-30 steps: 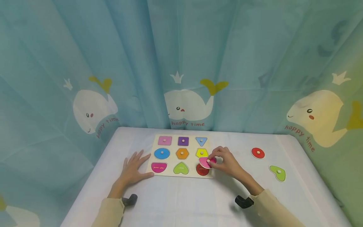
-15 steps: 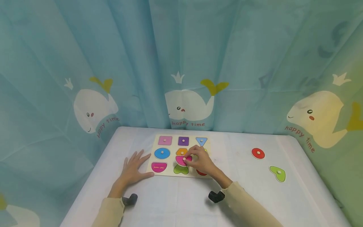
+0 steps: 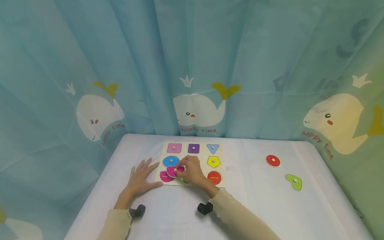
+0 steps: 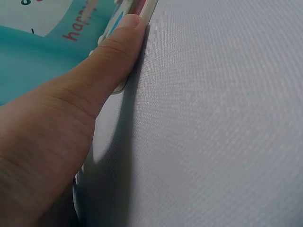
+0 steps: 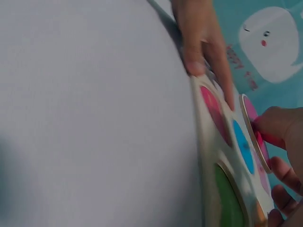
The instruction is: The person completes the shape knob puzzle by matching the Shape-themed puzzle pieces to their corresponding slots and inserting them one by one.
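"Five knobbed pieces look seated in the puzzle board (image 3: 203, 152): the pink rectangle (image 3: 178, 150), purple square (image 3: 193, 151) and blue triangle (image 3: 212, 151) along its far row, the blue oval (image 3: 167, 162) and yellow pentagon (image 3: 213, 164) in its middle row."

"And the spot between those last two?"

"The right hand (image 3: 192, 170) mostly hides it, so I can't say whether it's filled."

"What's left, then?"

"Three, I'd judge. The right hand pinches the half-round piece (image 3: 171, 172) just above the board, partly over the half-round recess (image 3: 164, 177) at its near left. Well apart from the board's right side lie the red circle piece (image 3: 270, 159) and, farther out, the green heart piece (image 3: 296, 183)."

"Their places?"

"The circular recess (image 3: 214, 181) at the board's near right is bare. The heart recess (image 5: 229, 198), mid near row, is largely behind the hand in the head view."

"The left hand (image 3: 140, 179)?"

"Fingers spread, gripping nothing, thumb touching the board's near left corner, probably to steady it."
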A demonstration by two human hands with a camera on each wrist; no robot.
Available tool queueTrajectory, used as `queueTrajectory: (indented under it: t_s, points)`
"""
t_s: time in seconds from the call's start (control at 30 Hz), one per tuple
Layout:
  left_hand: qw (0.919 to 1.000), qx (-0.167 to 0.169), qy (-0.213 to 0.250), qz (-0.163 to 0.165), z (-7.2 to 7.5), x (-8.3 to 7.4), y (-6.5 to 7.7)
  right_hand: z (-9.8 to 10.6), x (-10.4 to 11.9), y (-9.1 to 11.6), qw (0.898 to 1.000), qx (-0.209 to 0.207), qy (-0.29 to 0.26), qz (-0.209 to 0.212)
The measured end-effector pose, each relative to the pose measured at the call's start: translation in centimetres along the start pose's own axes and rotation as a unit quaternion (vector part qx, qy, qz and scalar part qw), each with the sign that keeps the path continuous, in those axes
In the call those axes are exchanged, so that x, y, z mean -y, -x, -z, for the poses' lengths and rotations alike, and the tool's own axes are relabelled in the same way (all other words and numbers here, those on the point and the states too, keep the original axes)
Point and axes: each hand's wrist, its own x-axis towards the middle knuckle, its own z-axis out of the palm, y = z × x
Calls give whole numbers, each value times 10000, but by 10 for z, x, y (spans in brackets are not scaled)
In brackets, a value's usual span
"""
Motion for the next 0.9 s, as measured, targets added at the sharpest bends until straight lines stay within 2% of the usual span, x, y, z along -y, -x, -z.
queueTrajectory:
  t_s: [0.13, 0.3, 0.57, 0.9]
  points:
    - [10000, 64, -4, 58, 1, 1, -1, -16, 9, -3, 9983, 50, 585, 43]
    - [9999, 69, 28, 74, 0, 2, -3, -31, 16, -3, 9958, -2, 912, 69]
    - [10000, 5, 23, 23, -1, 3, -2, -39, 19, 0, 9952, -141, 962, 72]
    - [9999, -74, 122, -30, -1, 3, -1, -36, 20, -1, 9937, 19, 1106, 151]
